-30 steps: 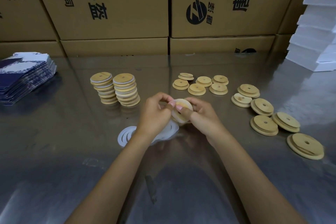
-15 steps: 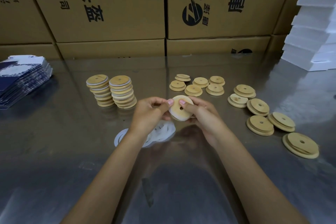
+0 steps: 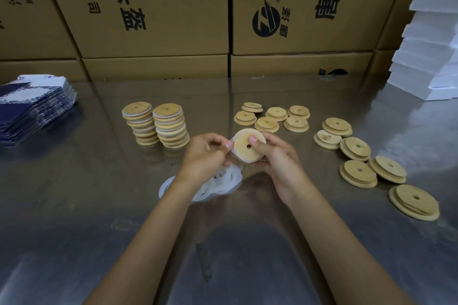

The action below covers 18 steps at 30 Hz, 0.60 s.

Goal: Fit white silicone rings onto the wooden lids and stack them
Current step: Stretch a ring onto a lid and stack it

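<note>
A: Status? The person's right hand (image 3: 277,156) holds a wooden lid (image 3: 248,145) tilted up above the table (image 3: 74,205), thumb pressed on the face near the centre hole, fingers curled behind the rim.

B: The left hand (image 3: 205,156) pinches at the lid's left edge, where a white ring (image 3: 232,142) shows as a thin sliver. Can't tell from this angle whether it sits fully in the step or only partway.

A: Best bet: the right hand anchors the lid while the left works the ring round the rim in short pushes, no stretching.

B: Agreed. Check for twists before stacking. Spare rings (image 3: 218,183) lie just under the left hand.

A: Destination: the two finished stacks (image 3: 155,124) at back left. Bare lids (image 3: 272,117) wait at centre back and along the right.

B: The stacks look tall, so the lid should be set down flat and centred.
</note>
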### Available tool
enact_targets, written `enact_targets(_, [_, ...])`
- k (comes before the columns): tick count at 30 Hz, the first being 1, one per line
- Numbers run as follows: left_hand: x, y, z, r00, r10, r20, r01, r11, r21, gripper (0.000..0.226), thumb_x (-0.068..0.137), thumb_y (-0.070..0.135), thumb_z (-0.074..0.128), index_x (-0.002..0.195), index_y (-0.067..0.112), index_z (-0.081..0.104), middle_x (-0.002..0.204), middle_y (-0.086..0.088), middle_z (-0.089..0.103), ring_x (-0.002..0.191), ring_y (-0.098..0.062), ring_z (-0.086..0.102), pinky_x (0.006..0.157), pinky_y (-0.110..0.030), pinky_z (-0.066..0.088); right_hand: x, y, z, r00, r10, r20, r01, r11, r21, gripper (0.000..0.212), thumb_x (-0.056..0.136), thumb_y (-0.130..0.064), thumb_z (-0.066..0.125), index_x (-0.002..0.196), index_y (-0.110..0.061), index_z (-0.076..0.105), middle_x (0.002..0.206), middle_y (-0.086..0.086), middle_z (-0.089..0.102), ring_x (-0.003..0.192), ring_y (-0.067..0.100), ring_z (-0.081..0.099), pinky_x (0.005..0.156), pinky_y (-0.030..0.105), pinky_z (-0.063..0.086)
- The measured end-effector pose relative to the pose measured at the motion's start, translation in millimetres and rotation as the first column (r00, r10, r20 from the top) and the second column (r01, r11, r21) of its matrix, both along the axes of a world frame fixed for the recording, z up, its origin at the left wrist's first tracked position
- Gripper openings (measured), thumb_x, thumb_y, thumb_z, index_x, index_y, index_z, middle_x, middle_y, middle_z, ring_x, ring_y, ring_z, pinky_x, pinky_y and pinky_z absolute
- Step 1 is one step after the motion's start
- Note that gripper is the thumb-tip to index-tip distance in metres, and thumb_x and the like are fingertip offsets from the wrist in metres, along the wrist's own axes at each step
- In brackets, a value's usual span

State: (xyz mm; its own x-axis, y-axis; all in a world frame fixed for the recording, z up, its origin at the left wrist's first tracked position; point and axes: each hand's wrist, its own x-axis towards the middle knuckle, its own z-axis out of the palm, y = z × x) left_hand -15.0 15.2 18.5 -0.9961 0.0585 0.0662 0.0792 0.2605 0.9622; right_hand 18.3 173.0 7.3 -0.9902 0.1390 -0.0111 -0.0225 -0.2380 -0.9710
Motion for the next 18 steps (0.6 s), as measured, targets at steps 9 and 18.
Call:
enact_targets(9, [2.2, 2.8, -1.4, 0.993, -0.094, -0.077, 0.091, 0.995, -0.044, 0.007, 0.093, 0.019, 0.064, 0.089, 0.015, 0.068, 0.08, -0.007, 0.069, 0.067, -0.019, 0.06, 0.066, -0.039, 0.056, -2.5, -0.1, -0.4, 0.997, 0.026, 0.076, -0.015, 0.989, -0.149, 0.024, 0.098, -0.018, 0.061, 0.118, -0.009, 0.07, 0.106, 0.008, 0.073, 0.095, 0.019, 0.067, 0.068, 0.024, 0.049])
enact_targets(18, [7.8, 12.8, -7.4, 0.989, -0.116, -0.089, 0.11, 0.992, -0.067, 0.014, 0.093, 0.021, 0.064, 0.083, 0.012, 0.068, 0.071, 0.004, 0.064, 0.057, 0.001, 0.053, 0.064, -0.018, 0.044, -3.7, -0.1, 2.6, 0.997, 0.012, 0.071, 0.01, 0.956, -0.293, 0.03, 0.092, -0.01, 0.068, 0.121, -0.003, 0.064, 0.11, 0.018, 0.074, 0.095, 0.025, 0.073, 0.074, 0.028, 0.06])
